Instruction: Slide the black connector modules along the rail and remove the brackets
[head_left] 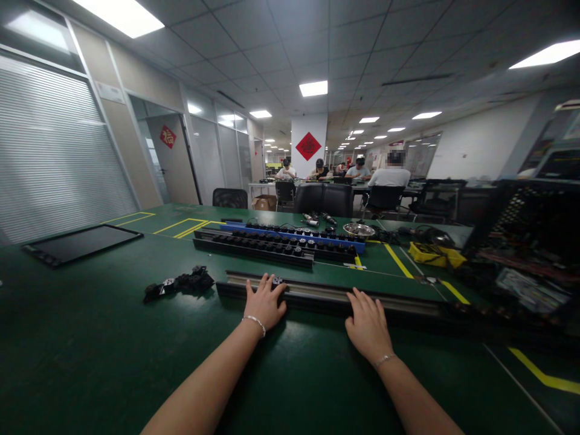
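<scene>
A long black rail with a silvery channel [317, 293] lies across the green table [90, 350] in front of me. My left hand [264, 300] rests on its left part, fingers spread flat, fingertips beside a small black part [277, 280] sitting in the channel. My right hand [368, 326] lies on the rail's middle, fingers stretched out over its near edge. Neither hand grips anything. A heap of small black parts [181, 283] lies to the left of the rail's end.
Farther back lie two more rails filled with black parts [272, 244], one on a blue strip. A metal bowl [359, 229], a yellow bag [435, 254], a dark tray [81, 243] at left and an open rack [530, 241] at right. Several people sit at desks behind.
</scene>
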A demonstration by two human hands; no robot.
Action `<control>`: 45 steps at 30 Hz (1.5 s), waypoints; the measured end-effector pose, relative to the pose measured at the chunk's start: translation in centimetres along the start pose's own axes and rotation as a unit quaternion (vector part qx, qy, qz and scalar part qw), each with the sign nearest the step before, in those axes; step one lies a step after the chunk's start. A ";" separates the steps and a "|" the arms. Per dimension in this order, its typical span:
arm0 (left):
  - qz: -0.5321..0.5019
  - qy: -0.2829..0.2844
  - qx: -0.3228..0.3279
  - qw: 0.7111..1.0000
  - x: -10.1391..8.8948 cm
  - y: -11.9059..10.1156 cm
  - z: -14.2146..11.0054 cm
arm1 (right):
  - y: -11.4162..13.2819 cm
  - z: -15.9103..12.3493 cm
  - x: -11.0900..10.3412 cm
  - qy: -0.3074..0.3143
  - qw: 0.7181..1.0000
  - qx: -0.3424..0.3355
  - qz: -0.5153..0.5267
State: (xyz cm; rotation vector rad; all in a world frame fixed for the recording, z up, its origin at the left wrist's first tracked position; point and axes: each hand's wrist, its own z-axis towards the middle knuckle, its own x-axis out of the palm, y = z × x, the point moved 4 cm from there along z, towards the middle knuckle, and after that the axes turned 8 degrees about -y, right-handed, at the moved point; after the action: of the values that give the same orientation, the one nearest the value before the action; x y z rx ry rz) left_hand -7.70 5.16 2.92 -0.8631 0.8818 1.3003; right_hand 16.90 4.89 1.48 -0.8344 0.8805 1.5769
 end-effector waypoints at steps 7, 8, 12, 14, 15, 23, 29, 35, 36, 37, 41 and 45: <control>0.004 -0.008 0.000 1.000 -0.1 1.3 0.0 | -0.1 0.0 0.2 -0.009 1.000 -0.007 0.000; 0.005 -0.010 0.001 1.000 -0.1 1.5 -0.1 | -0.1 0.0 0.2 -0.011 1.000 -0.008 -0.001; 0.008 -0.015 -0.001 1.000 0.1 2.5 -0.1 | 0.0 0.0 0.1 -0.013 1.000 -0.005 0.000; 0.009 -0.013 -0.003 1.000 0.1 2.9 -0.1 | 0.1 0.0 0.0 -0.009 1.000 -0.001 0.001; 0.010 -0.010 -0.004 1.000 0.1 3.1 -0.1 | 0.1 0.0 0.0 -0.007 1.000 -0.001 0.001; 0.017 0.006 -0.015 1.000 -0.3 4.6 -0.1 | 0.0 0.0 0.0 -0.006 1.000 -0.004 0.003; 0.017 0.005 -0.018 1.000 -0.2 5.9 -0.2 | 0.1 0.0 -0.3 0.002 1.000 0.001 0.007; 0.022 -0.003 -0.011 1.000 -0.1 7.1 -0.2 | 0.0 0.0 0.1 -0.012 1.000 -0.004 0.004; 0.023 0.000 -0.012 1.000 -0.1 7.3 -0.2 | 0.0 0.0 0.1 -0.016 1.000 -0.006 0.003; 0.024 0.003 -0.014 1.000 -0.1 7.4 -0.2 | 0.0 0.0 0.2 -0.019 1.000 -0.007 0.002; 0.027 0.016 -0.025 0.999 -0.5 7.9 -0.2 | -0.1 -0.1 0.4 -0.022 1.000 -0.011 0.000; 0.028 0.019 -0.030 0.999 -0.7 8.4 -0.2 | -0.1 -0.1 0.3 -0.020 1.000 -0.007 0.001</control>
State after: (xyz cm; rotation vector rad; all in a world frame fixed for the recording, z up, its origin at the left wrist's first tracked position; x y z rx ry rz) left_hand -16.12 5.32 3.19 -0.9179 0.9068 1.3689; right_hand 16.97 5.01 1.17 -0.8105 0.8431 1.5986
